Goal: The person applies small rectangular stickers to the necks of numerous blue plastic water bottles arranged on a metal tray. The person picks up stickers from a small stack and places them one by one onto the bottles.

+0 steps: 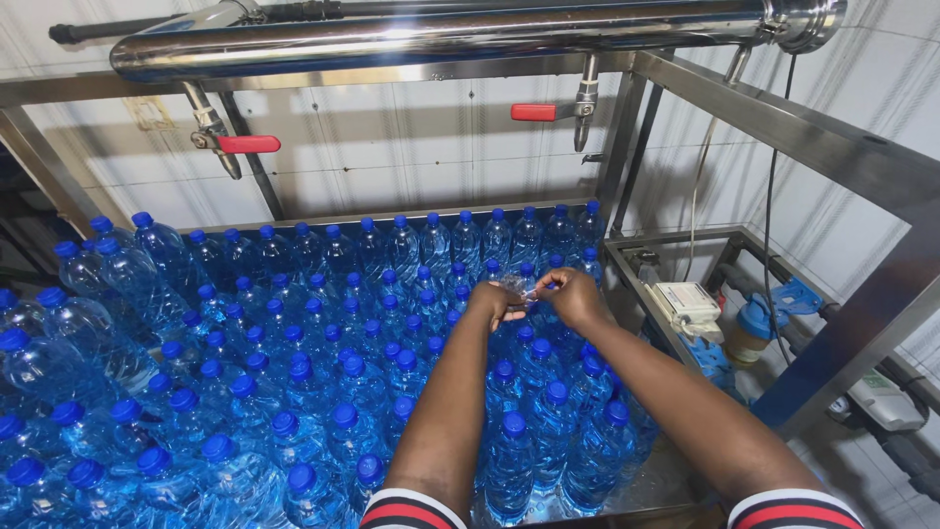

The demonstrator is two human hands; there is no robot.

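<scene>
Head view: left hand (493,304), right hand (573,297) pinch clear seal (519,287) above blue-capped bottles (294,392)

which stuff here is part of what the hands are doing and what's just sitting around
In hand:
left hand
right hand
small clear piece pinched between them
blue-capped bottles beneath

Just about:
steel pipe overhead
red-handled valves
steel frame
white box at right
black cable
</scene>
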